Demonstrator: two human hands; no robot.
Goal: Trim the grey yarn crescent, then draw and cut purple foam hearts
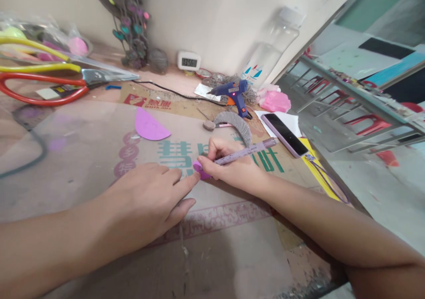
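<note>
My right hand (232, 164) grips a pale purple pen (245, 153), its tip hidden by the fingers over a small purple paper piece (203, 171). With the index finger stretched out, my left hand (156, 197) presses on the left edge of that piece and its thumb lies apart below. The piece rests on a printed cardboard sheet (133, 228). Beyond my left hand lies a larger half-round purple paper piece (151, 125). A grey yarn-wrapped crescent (235, 124) is just past my right hand.
Scissors with red handles (43, 88) and a yellow-handled pair (40, 55) lie at left. At the back stand a blue glue gun (232, 93), a digital clock (188, 61) and a clear bottle (268, 46). A phone (284, 135) lies near the right edge.
</note>
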